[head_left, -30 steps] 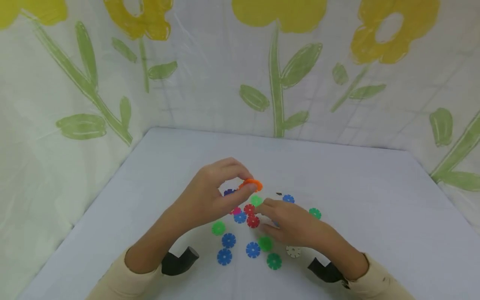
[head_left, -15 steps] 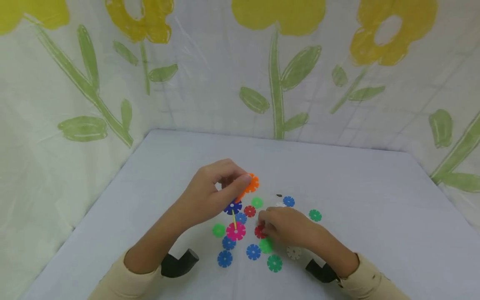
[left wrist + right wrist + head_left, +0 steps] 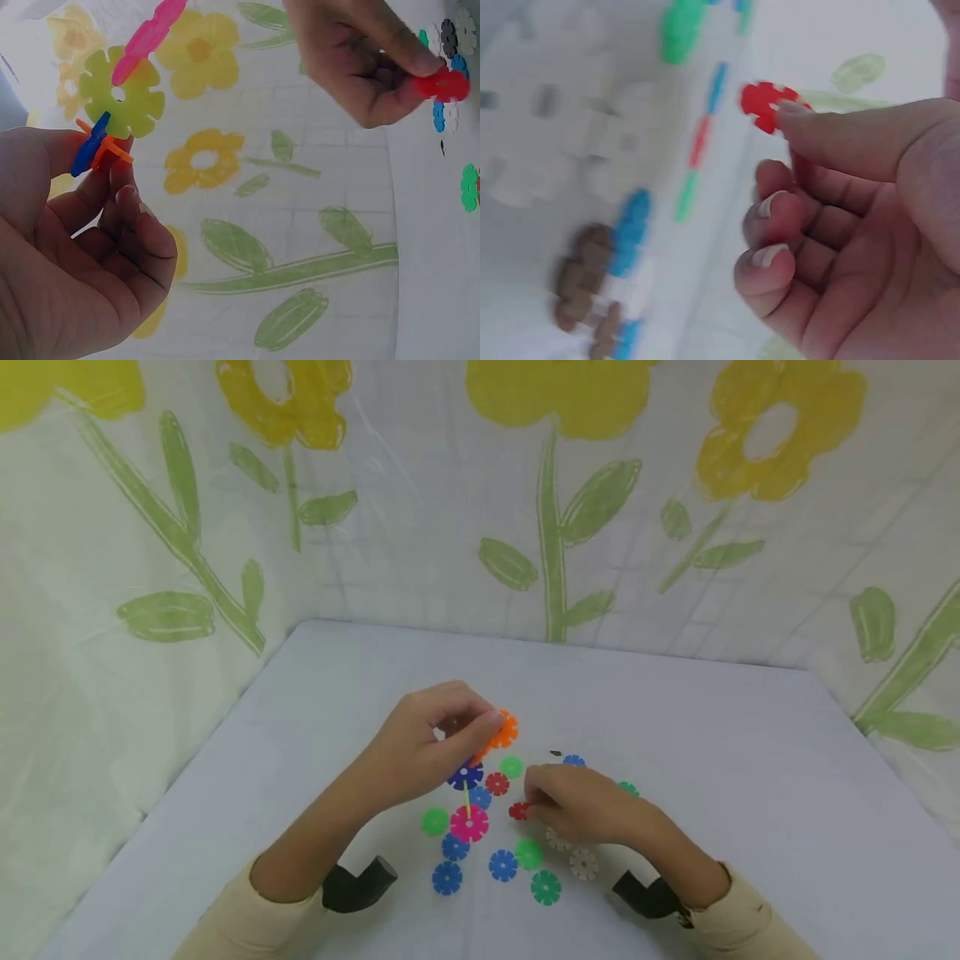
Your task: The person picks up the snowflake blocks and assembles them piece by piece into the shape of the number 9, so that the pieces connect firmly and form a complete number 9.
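Note:
My left hand (image 3: pixel 420 747) is raised over the table and pinches a chain of linked notched plastic discs by its orange end. An orange disc (image 3: pixel 507 729) sticks out past the thumb. Below the hand hang a dark blue disc (image 3: pixel 457 777), a yellow disc (image 3: pixel 142 101) seen edge-on from the head, and a pink disc (image 3: pixel 469 835) at the bottom. Between thumb and index finger, my right hand (image 3: pixel 588 802) pinches a loose red disc (image 3: pixel 757 101), low to the right of the chain. Its other fingers are curled in the right wrist view.
Loose discs lie around the hands: a second red one (image 3: pixel 497 784), several blue ones such as a blue disc (image 3: pixel 447 878), a green disc (image 3: pixel 546 888) and a white disc (image 3: pixel 584 864). A small dark scrap (image 3: pixel 555 752) lies farther back. A flower-patterned curtain (image 3: pixel 420 527) encloses the table.
My left hand has turned the chain so it hangs down, showing the yellow and pink discs. My right hand has closed on a red disc and drawn it up off the table.

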Demonstrator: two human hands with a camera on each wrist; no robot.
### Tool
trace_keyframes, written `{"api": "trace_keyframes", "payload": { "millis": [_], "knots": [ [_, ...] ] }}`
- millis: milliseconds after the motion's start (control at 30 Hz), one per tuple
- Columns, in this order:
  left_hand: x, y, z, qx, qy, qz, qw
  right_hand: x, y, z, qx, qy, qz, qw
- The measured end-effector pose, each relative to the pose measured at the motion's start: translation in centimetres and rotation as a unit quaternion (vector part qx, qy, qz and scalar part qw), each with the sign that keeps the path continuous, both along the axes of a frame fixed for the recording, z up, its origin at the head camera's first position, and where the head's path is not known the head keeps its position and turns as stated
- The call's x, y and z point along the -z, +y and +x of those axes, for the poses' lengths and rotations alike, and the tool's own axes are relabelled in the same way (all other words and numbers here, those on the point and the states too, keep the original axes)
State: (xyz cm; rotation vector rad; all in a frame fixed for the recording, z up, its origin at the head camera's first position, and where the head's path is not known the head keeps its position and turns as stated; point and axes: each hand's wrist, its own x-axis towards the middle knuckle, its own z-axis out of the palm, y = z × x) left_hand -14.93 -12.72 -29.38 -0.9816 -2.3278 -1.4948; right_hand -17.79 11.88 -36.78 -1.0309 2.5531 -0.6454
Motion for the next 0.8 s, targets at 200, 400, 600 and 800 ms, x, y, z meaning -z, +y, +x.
{"api": "trace_keyframes", "payload": {
  "millis": [200, 400, 600, 800],
  "knots": [
    [0.1, 0.2, 0.0, -0.004, -0.036, -0.011, 0.9993, -2.7, 0.8, 0.9, -0.005, 0.109, -0.151, 0.9826],
    [0.1, 0.3, 0.2, -0.007, -0.085, -0.021, 0.9962, -4.3, 0.6, 2.2, -0.011, 0.202, -0.269, 0.9415],
    [0.3, 0.6, 0.3, 0.01, -0.101, -0.018, 0.9947, -4.7, 0.0, 2.8, -0.01, 0.25, -0.281, 0.9266],
    [0.5, 0.8, 0.2, 0.026, -0.1, -0.021, 0.9944, -4.7, 0.0, 3.1, -0.001, 0.313, -0.283, 0.9066]
  ]
}}
